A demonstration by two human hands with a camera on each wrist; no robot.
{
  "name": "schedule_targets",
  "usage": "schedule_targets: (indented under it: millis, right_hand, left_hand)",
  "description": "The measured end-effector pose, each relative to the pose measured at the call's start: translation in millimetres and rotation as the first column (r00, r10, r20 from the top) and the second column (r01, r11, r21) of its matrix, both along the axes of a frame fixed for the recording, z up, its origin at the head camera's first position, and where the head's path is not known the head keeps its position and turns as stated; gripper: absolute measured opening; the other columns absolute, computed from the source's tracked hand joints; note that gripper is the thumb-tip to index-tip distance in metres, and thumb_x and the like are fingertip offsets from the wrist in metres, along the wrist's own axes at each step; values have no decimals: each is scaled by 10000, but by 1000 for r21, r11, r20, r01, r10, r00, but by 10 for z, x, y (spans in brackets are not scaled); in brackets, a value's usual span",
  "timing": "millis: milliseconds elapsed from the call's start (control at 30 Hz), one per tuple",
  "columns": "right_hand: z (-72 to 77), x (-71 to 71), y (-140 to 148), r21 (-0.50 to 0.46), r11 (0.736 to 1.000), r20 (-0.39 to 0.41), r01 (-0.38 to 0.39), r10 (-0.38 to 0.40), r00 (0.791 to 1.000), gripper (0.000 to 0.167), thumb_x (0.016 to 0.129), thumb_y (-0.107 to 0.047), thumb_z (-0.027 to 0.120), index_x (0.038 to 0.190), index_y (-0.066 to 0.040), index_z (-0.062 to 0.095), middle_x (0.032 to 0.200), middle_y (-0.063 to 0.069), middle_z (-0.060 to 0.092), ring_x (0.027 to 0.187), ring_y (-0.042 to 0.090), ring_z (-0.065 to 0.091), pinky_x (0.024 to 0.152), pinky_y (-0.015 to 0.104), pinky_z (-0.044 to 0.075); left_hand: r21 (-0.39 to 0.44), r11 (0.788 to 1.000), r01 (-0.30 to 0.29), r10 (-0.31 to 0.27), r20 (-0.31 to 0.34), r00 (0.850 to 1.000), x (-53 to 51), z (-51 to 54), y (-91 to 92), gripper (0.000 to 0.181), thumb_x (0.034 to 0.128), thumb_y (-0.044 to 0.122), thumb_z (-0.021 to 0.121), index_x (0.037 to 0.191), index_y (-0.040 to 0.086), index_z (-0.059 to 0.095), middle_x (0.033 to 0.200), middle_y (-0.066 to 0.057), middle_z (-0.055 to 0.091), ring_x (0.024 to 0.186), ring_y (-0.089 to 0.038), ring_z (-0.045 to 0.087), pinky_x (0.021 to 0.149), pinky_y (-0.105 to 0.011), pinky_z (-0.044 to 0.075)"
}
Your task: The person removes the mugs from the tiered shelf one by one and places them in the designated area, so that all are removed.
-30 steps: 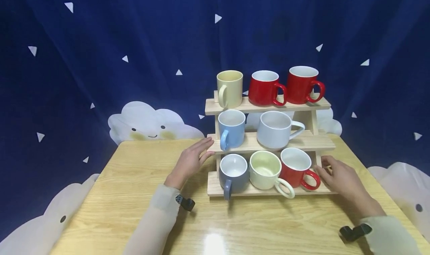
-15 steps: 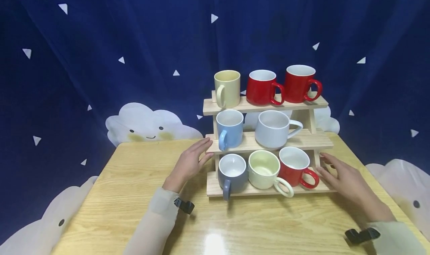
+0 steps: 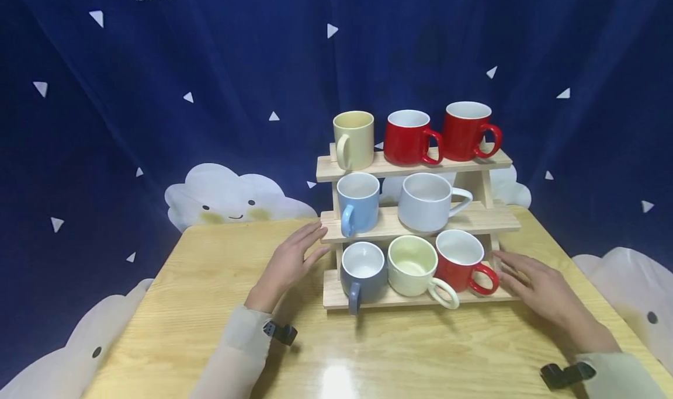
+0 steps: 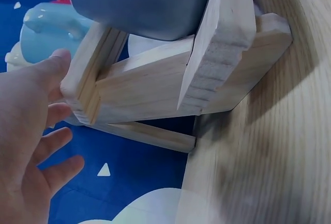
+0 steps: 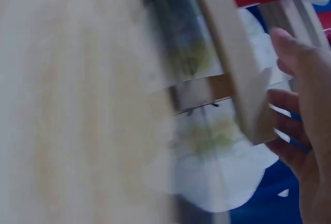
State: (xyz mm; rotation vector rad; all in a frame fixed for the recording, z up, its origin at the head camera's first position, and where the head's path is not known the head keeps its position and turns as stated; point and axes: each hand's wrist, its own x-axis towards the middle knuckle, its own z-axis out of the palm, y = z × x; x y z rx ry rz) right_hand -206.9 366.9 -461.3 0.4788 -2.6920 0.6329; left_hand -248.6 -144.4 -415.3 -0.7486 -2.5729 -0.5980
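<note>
Wooden rack (image 3: 484, 218), mugs (image 3: 423, 212), curtain (image 3: 236, 48) reading "sweet"

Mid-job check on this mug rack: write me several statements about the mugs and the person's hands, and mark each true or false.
1. The middle shelf holds two mugs: the light blue mug and the white mug. True.
2. All three mugs in the top row are red. False: the leftmost is the pale yellow mug.
3. The left hand and the right hand are at opposite sides of the rack. True.
4. The right hand grips the white mug's handle. False: it holds no mug.
5. On the bottom shelf, the pale green mug stands between the dark grey-blue mug and a red mug. True.
6. The light blue mug lies on its side. False: it stands upright.
</note>
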Motion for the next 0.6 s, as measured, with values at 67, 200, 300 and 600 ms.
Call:
schedule_targets:
  millis: [67,200,300,600]
  right_hand:
    - [74,2,3,1,1000,-76,18,-18,997,477,900,-295,720,1349,-192,597,1284,158,613,1158,435,547,1008,523,414]
    - [281,4,-16,5,999,-238,33,-31,971,381,878,-227,738,1242,-140,667,1157,124,674,1070,354,588,996,351,414]
    - [445,-52,-11,19,1000,-340,22,-15,940,362,837,-174,763,1185,-112,687,1075,121,688,1000,313,584,856,399,419]
    - [715,-376,56,126,991,-261,-50,82,962,440,849,-248,761,1248,-103,649,1254,145,604,1163,373,501,1025,512,390]
  left_hand:
    - [11,1000,4,-4,1,1000,11,-1,-5,490,968,358,614,1394,122,551,1458,-71,486,1350,-281,427,1106,-457,346]
    - [25,1000,8,-8,4,1000,68,-12,-15,492,973,357,607,1401,123,542,1470,-54,471,1352,-276,426,1112,-452,338]
    - [22,1000,20,-20,3,1000,84,-8,-15,486,979,366,594,1397,123,545,1466,-65,475,1351,-278,426,1115,-448,335]
    - [28,999,44,-43,-37,998,57,79,-8,426,970,335,618,1328,105,607,1395,-96,544,1311,-285,471,1109,-433,349]
